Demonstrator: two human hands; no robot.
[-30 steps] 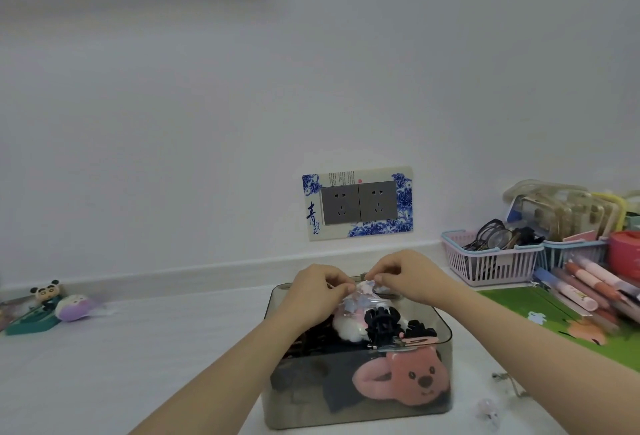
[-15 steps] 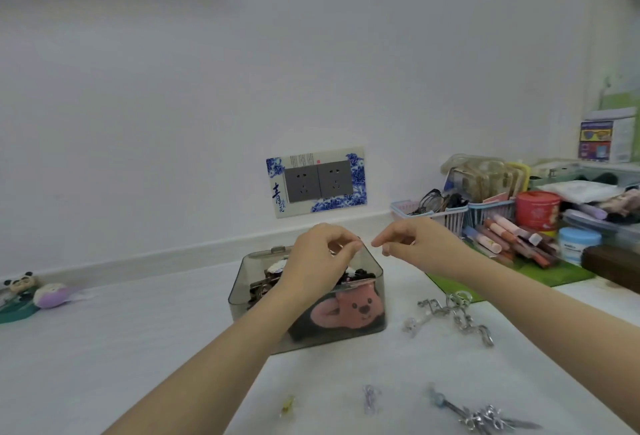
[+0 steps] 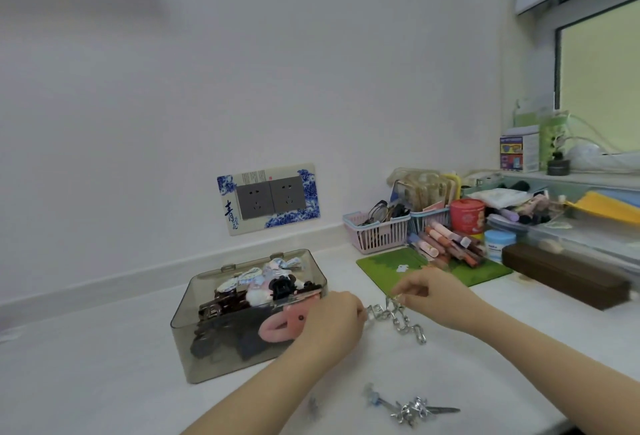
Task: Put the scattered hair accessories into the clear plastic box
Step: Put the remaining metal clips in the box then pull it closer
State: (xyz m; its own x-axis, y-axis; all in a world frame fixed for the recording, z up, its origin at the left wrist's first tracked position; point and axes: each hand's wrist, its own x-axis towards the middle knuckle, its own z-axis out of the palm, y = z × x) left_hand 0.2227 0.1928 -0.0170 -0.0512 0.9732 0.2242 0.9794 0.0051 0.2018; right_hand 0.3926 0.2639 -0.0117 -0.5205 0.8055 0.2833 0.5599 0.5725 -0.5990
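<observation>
Already the clear plastic box (image 3: 221, 348) brims with clips.

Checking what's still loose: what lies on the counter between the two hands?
In the head view, a cluster of silver metal hair clips lies between the left hand and right hand, both touching it.

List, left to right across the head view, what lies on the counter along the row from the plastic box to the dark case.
clear plastic box → left hand → silver clips → right hand → dark brown case
</observation>
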